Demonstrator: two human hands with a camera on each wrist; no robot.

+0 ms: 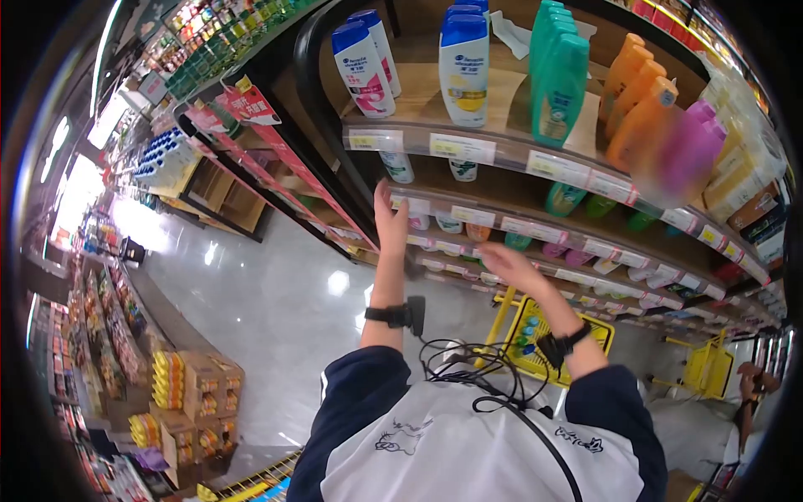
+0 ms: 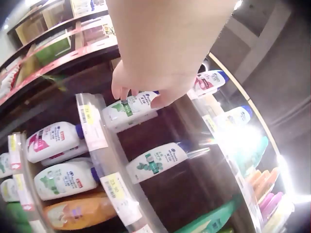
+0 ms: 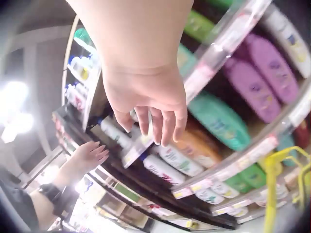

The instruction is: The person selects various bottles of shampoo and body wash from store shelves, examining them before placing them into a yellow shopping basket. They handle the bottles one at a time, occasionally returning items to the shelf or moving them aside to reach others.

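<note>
My left hand (image 1: 391, 219) is raised at the end of the second shelf, its fingers extended and holding nothing. Close to it stands a white shampoo bottle with a green label (image 2: 129, 112), which the fingers overlap in the left wrist view. A similar white bottle (image 2: 158, 162) stands farther along that shelf. My right hand (image 1: 508, 264) hovers in front of the lower shelves with loosely spread fingers and nothing in them. Behind it, in the right wrist view, are an orange bottle (image 3: 197, 151), a teal bottle (image 3: 218, 121) and white shampoo bottles (image 3: 180, 160).
Blue-capped shampoo bottles (image 1: 464, 71), green bottles (image 1: 559, 92) and orange bottles (image 1: 640, 121) line the top shelf. Price tags run along the shelf edges. A yellow basket (image 1: 585, 322) holding bottles is below my right arm. Black cables (image 1: 477, 360) hang before my chest.
</note>
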